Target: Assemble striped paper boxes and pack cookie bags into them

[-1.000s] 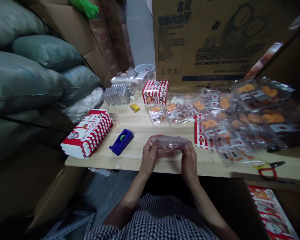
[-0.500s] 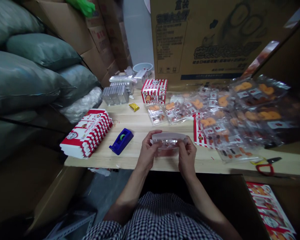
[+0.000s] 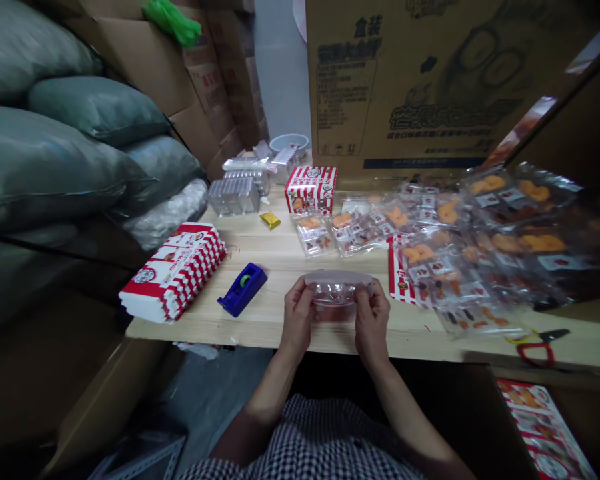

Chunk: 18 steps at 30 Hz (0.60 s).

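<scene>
A clear plastic tray (image 3: 334, 293) with a pale strip along its far side is held between my two hands above the table's front edge. My left hand (image 3: 298, 313) pinches its left end, the thumb on top. At the right end, my right hand (image 3: 372, 317) has the same thumb-on-top pinch. Something reddish shows through the plastic underneath; I cannot tell what it is. To the left of my hands lies a blue tape dispenser (image 3: 242, 289) with a green roll. Clear snack packs (image 3: 314, 235) lie beyond my hands and to their right.
Flat red-and-white striped cartons (image 3: 173, 270) are stacked at left. A made-up striped box (image 3: 311, 189), clear plastic trays (image 3: 234, 195) and a yellow sachet (image 3: 270, 220) sit further back. Red-handled scissors (image 3: 537, 353) lie at the right front edge. A large cardboard box (image 3: 410, 87) stands behind.
The view has tilted slightly, so the table sits a little lower in the picture. Both hands keep their hold on the tray, with only a slight shift in its tilt.
</scene>
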Available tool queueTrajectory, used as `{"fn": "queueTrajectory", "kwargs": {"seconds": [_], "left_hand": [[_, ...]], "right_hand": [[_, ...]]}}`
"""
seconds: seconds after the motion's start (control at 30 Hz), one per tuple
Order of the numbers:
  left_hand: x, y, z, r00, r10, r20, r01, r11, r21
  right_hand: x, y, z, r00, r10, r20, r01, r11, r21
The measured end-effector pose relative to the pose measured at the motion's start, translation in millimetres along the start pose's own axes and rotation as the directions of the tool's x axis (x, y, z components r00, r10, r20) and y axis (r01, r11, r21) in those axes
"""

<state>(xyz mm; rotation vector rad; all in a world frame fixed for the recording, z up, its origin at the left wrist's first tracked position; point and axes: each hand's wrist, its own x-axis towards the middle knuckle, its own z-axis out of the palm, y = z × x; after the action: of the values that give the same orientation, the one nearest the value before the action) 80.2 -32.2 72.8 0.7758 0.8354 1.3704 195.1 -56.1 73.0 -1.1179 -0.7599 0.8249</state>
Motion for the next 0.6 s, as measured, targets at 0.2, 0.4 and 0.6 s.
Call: {"fn": "queueTrajectory", "kwargs": {"seconds": [0.2,0.4,0.6], "left_hand": [[15.4,4.9,-4.8,0.997,0.018,0.073,-0.025,0.995,0.095],[16.9,8.5,-7.5,0.994,-0.012,0.111,0.001,0.995,0.103],[26.4,13.6,-11.1,0.988,-0.058,0.141,0.042,0.993,0.113]], "right_hand": [[18.7,-7.0,-19.4,0.96,0.138,0.245,-0.19,0.961,0.202],[29.5,-13.8,-31.0,0.894,0.264,0.361,-0.352,0.914,0.202],[45.1,-8.0,-32.0,0.893,0.294,0.34,-0.364,0.917,0.165]]}}
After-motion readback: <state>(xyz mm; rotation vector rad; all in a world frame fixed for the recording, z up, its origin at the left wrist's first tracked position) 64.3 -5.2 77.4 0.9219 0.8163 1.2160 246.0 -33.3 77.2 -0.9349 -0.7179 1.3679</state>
